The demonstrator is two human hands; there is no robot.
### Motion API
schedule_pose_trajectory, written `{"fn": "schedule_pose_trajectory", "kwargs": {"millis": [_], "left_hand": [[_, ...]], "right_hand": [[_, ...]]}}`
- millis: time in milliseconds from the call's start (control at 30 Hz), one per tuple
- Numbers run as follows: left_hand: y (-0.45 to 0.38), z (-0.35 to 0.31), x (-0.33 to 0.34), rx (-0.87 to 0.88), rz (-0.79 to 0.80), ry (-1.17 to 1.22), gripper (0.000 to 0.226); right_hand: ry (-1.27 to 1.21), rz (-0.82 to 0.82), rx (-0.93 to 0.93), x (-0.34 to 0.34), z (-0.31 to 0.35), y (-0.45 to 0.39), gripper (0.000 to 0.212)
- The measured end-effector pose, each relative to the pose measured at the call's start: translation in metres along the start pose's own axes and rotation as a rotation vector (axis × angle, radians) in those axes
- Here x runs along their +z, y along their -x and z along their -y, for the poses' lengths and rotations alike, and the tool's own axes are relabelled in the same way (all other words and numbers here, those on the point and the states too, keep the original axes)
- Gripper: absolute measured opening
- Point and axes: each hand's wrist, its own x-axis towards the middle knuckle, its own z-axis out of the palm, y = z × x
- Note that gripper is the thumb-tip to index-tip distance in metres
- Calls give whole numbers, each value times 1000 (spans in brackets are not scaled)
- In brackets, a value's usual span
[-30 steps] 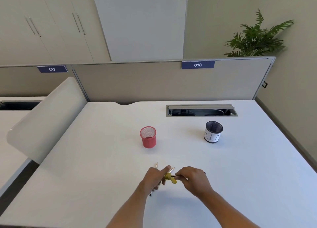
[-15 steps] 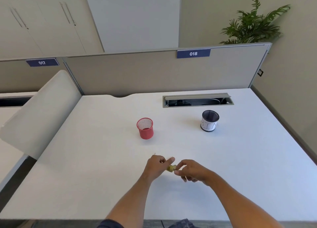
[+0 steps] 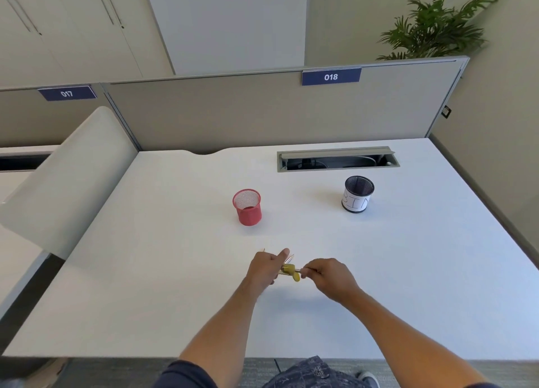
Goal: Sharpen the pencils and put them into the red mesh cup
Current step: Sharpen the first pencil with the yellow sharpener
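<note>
1. My left hand (image 3: 267, 266) was curled around the yellow sharpener (image 3: 290, 272) and some spare pencils (image 3: 288, 260), whose tips poked up past my thumb.
2. My right hand (image 3: 328, 275) pinched the pencil (image 3: 298, 270) stuck into the sharpener.
3. The red mesh cup (image 3: 247, 207) stood on the white desk (image 3: 408, 271), beyond my hands.
4. A black mesh cup (image 3: 357, 194) with a paper label stood to the right of the red cup, well apart from it.

A single wide-angle camera on my head looks forward and down over the white desk (image 3: 408, 271), my forearms close below, the partition (image 3: 233, 116) and wall farther ahead.
</note>
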Motion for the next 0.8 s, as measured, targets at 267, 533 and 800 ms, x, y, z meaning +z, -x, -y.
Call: {"fn": "schedule_pose_trajectory", "kwargs": {"millis": [267,533,800], "left_hand": [[5,14,12,99,79,-118,57],[8,20,4,11,45,-152,58],[13,10,-3,-85,234,371,36]], "right_hand": [[-407,490,286,-15,-4,0,35],[-115,200,89,-5,-3,2,13],[115,-200,-79,-1,-12,0,7]]}}
